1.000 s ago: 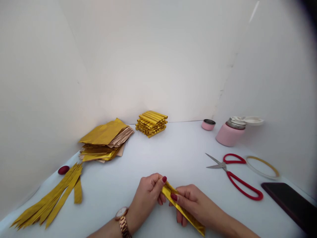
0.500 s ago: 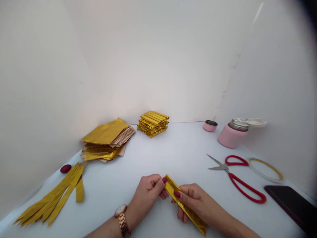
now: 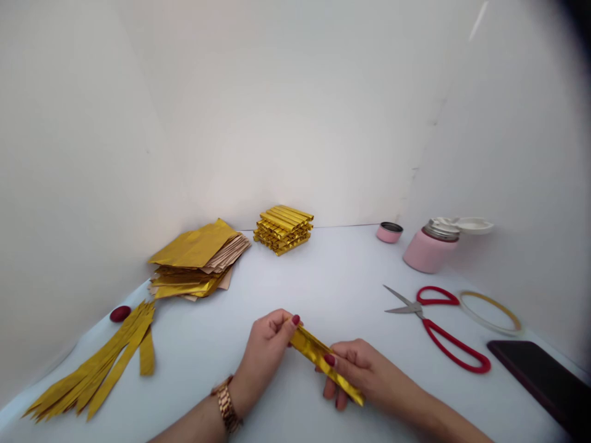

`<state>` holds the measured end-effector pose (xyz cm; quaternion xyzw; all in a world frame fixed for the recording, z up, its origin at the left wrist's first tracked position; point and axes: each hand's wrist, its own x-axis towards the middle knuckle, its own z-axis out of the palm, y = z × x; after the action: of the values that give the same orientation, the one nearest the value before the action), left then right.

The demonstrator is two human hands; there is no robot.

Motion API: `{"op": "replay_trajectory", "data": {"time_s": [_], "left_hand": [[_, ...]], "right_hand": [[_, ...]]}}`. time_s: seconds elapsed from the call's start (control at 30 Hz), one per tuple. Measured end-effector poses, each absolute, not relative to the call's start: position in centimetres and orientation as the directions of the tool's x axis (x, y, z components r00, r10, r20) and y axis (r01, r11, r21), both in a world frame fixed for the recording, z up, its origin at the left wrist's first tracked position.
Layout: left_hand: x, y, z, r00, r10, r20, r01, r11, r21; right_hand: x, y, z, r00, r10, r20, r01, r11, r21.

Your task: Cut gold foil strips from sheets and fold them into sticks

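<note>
Between my hands is a folded strip of shiny gold foil paper (image 3: 310, 348), slanting down to the right above the white table. My left hand (image 3: 271, 337), with a watch on its wrist, pinches the strip's upper left end between thumb and fingers. Closed around the lower right part is my right hand (image 3: 357, 369), its thumb pressing on top and its fingers curled beneath. At the left lie several flat gold strips (image 3: 108, 363), fanned out. Farther back stand a pile of gold paper sheets (image 3: 196, 246) and a stack of folded gold sticks (image 3: 284, 229).
Red-handled scissors (image 3: 419, 307) lie open at the right, beside a roll of tape (image 3: 492, 311) and a dark phone (image 3: 540, 375). Behind them are a pink bottle (image 3: 427, 251) and its pink cap (image 3: 389, 232). A dark red oval object (image 3: 120, 314) rests at left.
The left hand has moved slightly up and left with its end of the strip. The strip now looks narrower and lies at a flatter slant, its lower end higher up.
</note>
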<state>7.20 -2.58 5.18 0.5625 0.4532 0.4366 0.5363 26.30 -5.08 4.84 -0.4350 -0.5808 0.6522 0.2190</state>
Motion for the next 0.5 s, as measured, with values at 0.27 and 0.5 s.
{"op": "replay_trajectory", "data": {"time_s": [0.27, 0.5], "left_hand": [[6.2, -1.6, 5.2, 0.144, 0.989, -0.015, 0.012, 0.013, 1.000], [6.0, -1.4, 5.1, 0.164, 0.984, -0.066, 0.024, 0.063, 0.998]], "right_hand": [[27.2, -4.6, 5.0, -0.504, 0.805, -0.315, 0.191, -0.252, -0.949], [27.5, -3.9, 5.2, -0.187, 0.962, -0.198, 0.069, -0.188, -0.980]]}}
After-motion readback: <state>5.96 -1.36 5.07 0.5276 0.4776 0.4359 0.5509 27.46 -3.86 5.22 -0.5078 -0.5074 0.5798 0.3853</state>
